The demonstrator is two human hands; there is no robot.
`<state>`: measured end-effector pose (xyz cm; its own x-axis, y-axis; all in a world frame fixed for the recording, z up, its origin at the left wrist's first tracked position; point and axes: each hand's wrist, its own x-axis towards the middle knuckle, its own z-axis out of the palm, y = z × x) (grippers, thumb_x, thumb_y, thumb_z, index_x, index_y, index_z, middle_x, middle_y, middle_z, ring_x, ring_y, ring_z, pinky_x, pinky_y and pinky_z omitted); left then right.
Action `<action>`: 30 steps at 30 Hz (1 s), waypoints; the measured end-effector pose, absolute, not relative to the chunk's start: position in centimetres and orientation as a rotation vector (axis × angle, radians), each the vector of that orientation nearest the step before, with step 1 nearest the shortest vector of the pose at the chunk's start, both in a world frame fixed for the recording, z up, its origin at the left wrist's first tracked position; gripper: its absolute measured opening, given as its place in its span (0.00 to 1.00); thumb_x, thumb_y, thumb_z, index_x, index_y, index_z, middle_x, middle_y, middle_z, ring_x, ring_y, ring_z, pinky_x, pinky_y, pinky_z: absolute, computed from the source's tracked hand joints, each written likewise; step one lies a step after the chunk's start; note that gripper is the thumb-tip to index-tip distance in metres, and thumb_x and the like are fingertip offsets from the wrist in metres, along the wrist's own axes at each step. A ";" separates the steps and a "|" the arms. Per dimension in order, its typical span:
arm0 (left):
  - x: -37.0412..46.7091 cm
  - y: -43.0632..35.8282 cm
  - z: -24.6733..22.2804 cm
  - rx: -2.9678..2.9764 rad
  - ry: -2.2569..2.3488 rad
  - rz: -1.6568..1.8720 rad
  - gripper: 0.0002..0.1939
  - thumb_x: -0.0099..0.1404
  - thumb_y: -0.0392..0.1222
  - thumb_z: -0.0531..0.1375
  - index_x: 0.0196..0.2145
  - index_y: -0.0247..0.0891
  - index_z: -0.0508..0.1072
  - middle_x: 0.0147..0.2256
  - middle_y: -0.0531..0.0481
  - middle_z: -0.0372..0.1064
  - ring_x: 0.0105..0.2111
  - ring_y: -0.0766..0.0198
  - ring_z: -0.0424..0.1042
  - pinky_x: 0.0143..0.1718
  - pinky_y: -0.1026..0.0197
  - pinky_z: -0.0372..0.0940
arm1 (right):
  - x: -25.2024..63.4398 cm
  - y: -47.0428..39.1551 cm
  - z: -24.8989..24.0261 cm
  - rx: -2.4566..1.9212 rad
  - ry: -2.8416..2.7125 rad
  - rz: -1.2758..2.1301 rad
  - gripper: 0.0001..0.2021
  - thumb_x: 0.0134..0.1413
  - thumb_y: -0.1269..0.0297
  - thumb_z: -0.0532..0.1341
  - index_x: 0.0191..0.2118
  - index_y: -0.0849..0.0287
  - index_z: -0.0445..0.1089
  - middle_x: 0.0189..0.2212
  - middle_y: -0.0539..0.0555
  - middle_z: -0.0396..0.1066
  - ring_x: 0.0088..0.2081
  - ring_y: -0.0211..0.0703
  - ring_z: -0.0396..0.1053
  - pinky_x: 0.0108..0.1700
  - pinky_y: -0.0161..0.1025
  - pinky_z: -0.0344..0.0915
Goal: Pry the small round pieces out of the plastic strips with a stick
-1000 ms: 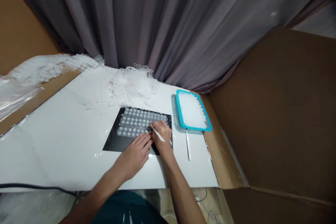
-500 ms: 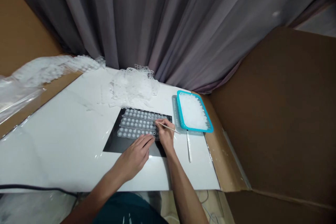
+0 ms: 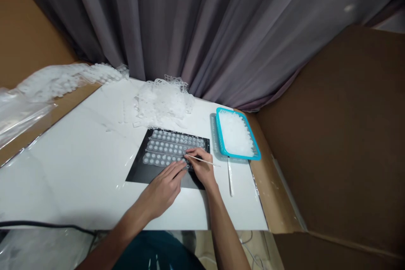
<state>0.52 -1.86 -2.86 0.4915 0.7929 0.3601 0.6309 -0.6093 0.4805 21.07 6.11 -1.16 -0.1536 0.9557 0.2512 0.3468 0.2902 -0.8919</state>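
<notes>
A black mat point(image 3: 139, 174) lies on the white table. On it rest sheets of round translucent pieces point(image 3: 164, 147) in several rows; toward the right end some circles look dark-centred. My left hand point(image 3: 167, 183) lies with outstretched fingers on the near edge of the lowest sheet. My right hand point(image 3: 202, 166) pinches a thin pale stick point(image 3: 204, 160), its tip over the sheets' right part and its other end pointing right. What the tip touches is too small to tell.
Right of the mat stands a turquoise-rimmed tray point(image 3: 222, 145) full of white material. A white strip point(image 3: 230, 181) lies near it. Lacy white scraps point(image 3: 164, 101) are heaped behind the mat. Plastic bags point(image 3: 25, 114) lie at left; cardboard walls point(image 3: 341, 135) and a grey curtain point(image 3: 164, 21) enclose the table.
My right hand and the stick have shifted slightly down toward the lower sheet. The left hand holds nearly the same place. The whole view has moved a little.
</notes>
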 end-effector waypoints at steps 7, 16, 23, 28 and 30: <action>0.6 -1.8 -2.9 2.457 1.202 0.793 0.32 0.74 0.30 0.53 0.72 0.42 0.65 0.72 0.43 0.65 0.74 0.50 0.62 0.75 0.39 0.61 | 20.9 6.2 -1.4 -1.234 -1.715 0.831 0.10 0.68 0.58 0.69 0.32 0.50 0.78 0.43 0.55 0.85 0.48 0.53 0.81 0.56 0.50 0.73; 0.6 -1.7 -2.9 2.460 1.207 0.795 0.31 0.74 0.31 0.53 0.73 0.43 0.64 0.71 0.43 0.66 0.73 0.50 0.63 0.75 0.39 0.62 | 20.9 6.1 -1.5 -1.232 -1.835 0.741 0.07 0.68 0.61 0.68 0.35 0.49 0.79 0.46 0.55 0.85 0.51 0.55 0.79 0.57 0.52 0.73; 0.6 -1.7 -3.0 2.473 1.202 0.771 0.29 0.74 0.32 0.54 0.71 0.42 0.65 0.72 0.41 0.64 0.73 0.48 0.63 0.75 0.37 0.62 | 20.4 6.2 -2.0 -1.281 -1.777 0.731 0.07 0.68 0.62 0.67 0.35 0.47 0.80 0.44 0.54 0.85 0.49 0.55 0.80 0.57 0.50 0.73; 0.5 -1.7 -2.9 2.488 1.200 0.751 0.30 0.74 0.31 0.53 0.71 0.41 0.64 0.73 0.41 0.63 0.74 0.49 0.62 0.75 0.38 0.61 | 20.0 6.1 -1.8 -1.307 -1.599 0.790 0.12 0.70 0.57 0.66 0.32 0.50 0.76 0.41 0.54 0.86 0.45 0.52 0.82 0.51 0.47 0.76; 0.5 -1.7 -2.9 2.494 1.200 0.750 0.31 0.74 0.30 0.53 0.72 0.41 0.64 0.72 0.40 0.64 0.74 0.49 0.62 0.75 0.38 0.61 | 19.8 6.0 -1.7 -1.305 -1.541 0.809 0.12 0.69 0.57 0.66 0.31 0.51 0.74 0.40 0.53 0.86 0.44 0.52 0.83 0.50 0.46 0.76</action>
<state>0.54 -1.67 -2.91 0.5217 0.7853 0.3334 0.6436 -0.6188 0.4505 19.79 6.04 -1.71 -0.0040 0.9724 0.2334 0.3606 0.2191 -0.9066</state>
